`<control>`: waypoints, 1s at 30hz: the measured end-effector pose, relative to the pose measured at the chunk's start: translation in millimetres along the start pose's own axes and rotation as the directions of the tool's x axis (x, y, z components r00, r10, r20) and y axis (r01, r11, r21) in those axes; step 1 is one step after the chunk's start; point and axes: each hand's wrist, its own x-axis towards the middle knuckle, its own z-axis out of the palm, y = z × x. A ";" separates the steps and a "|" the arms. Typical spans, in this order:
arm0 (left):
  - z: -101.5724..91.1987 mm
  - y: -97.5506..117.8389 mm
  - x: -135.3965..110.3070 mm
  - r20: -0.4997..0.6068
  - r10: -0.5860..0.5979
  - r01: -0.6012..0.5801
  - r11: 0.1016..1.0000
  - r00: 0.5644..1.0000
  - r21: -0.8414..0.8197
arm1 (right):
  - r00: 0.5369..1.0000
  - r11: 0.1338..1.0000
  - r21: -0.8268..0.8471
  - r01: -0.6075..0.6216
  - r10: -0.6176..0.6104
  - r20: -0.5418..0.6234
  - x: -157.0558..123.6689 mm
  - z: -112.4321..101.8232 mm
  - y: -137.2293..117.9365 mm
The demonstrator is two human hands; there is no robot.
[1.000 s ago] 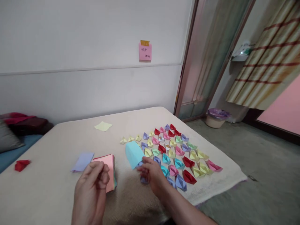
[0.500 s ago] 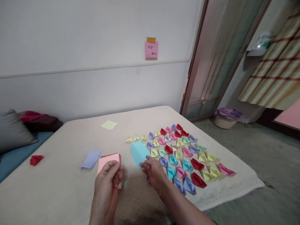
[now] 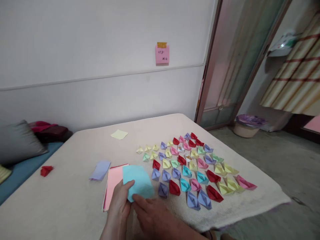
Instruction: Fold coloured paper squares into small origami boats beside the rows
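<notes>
A light blue sheet of paper [image 3: 138, 180] is held flat and slightly bent just above the bed. My left hand [image 3: 120, 198] grips its left edge, thumb on top and the other fingers beneath. At the sheet's lower edge, my right hand [image 3: 150, 211] pinches the near corner; part of its grip is hidden. Under and left of the sheet lies a stack of coloured paper [image 3: 114, 185] with pink on top. Many small folded paper boats stand in rows to the right, such as a dark red boat [image 3: 174, 188] and a purple boat [image 3: 163, 190] near my right hand.
A lilac paper [image 3: 100, 170] lies left of the stack, with a pale yellow sheet [image 3: 119, 134] farther back. A crumpled-looking red folded paper [image 3: 46, 170] sits at far left. The bed's right edge [image 3: 252, 211] drops to the floor. A lined bin [image 3: 248, 126] stands beyond.
My right hand has brought the blue sheet left and nearer, over the edge of the stack. My left hand, formerly above the stack, has taken hold of the sheet too.
</notes>
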 end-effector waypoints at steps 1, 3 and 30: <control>0.6 0.7 0.3 -0.012 0.005 -0.005 1.000 1.000 -0.010 | 0.999 0.999 0.047 -0.008 0.010 -0.041 -0.8 -3.0 2.6; 3.0 4.2 -2.6 -0.017 0.032 -0.032 0.999 0.999 -0.032 | 0.984 0.984 0.170 -0.050 0.078 -0.160 -0.5 -11.2 10.3; 19.7 11.8 -33.7 0.378 0.054 -0.107 0.987 0.924 0.121 | 0.728 -0.110 0.969 -0.220 0.643 0.238 10.5 -60.4 65.1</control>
